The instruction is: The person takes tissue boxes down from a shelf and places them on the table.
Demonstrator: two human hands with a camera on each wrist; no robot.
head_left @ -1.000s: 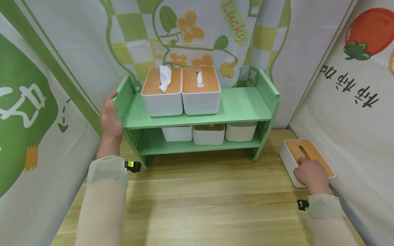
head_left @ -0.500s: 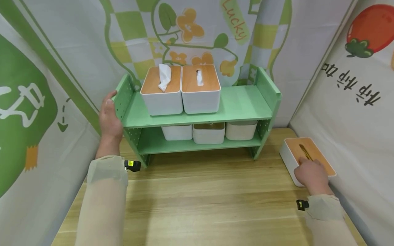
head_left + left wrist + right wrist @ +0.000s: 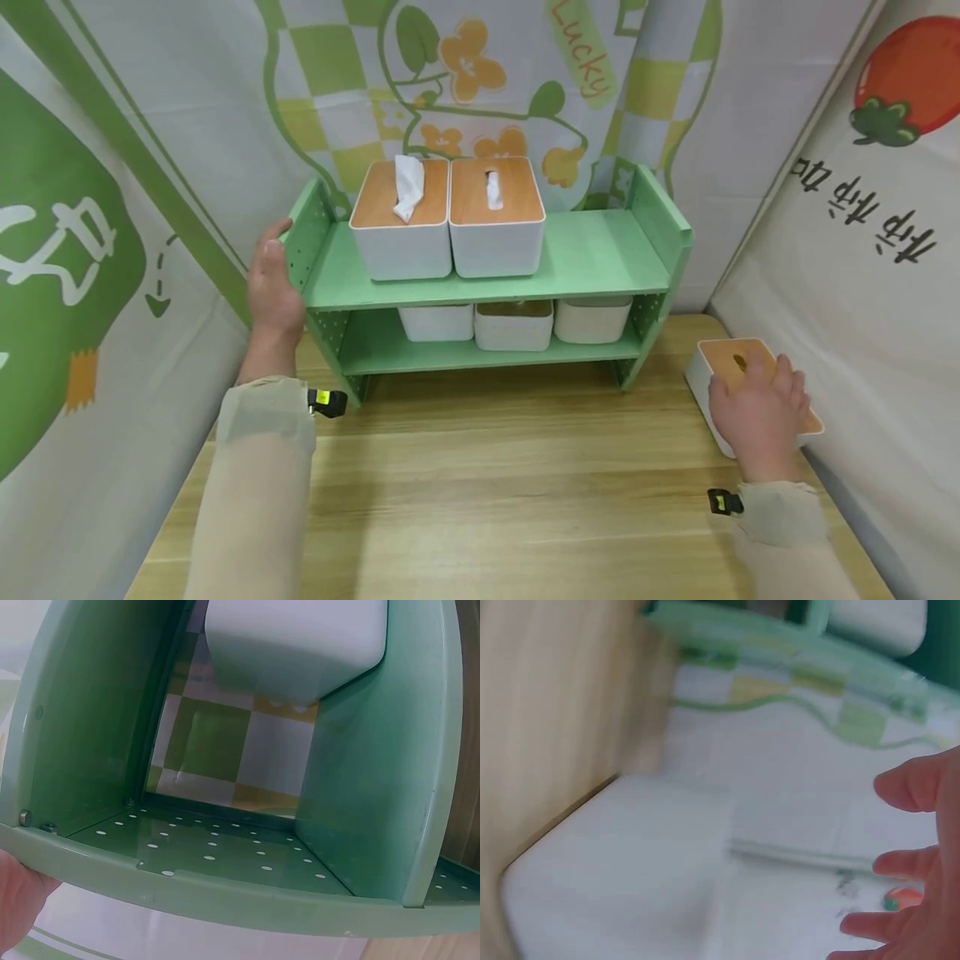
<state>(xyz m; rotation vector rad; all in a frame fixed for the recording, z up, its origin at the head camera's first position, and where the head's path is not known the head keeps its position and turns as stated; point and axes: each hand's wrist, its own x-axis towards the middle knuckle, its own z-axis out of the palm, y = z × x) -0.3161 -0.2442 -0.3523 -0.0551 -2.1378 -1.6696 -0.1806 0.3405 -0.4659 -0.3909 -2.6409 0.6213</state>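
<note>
At the left end of the green shelf [image 3: 600, 254], my left hand [image 3: 272, 287] rests against the outside of the side panel, fingers pointing up. The left wrist view shows a bit of that hand [image 3: 22, 896] beyond the panel's edge. My right hand [image 3: 759, 412] is spread over a white tissue box [image 3: 705, 392] with a wood-look lid, and hides much of the lid and part of its slot. In the right wrist view the box's white side [image 3: 630, 862] is blurred, and the spread fingers [image 3: 904, 862] hold nothing.
Two tissue boxes, one with an upright tissue [image 3: 408, 192], stand side by side on the upper shelf. Several white bins [image 3: 513, 329] sit on the lower one. The wooden table [image 3: 487, 500] extends in front, with printed curtains [image 3: 840, 275] close behind and on both sides.
My right hand has lifted off the slot of the right-hand tissue box and opened its fingers above the lid. The left hand keeps its place on the shelf; the head view has shifted slightly.
</note>
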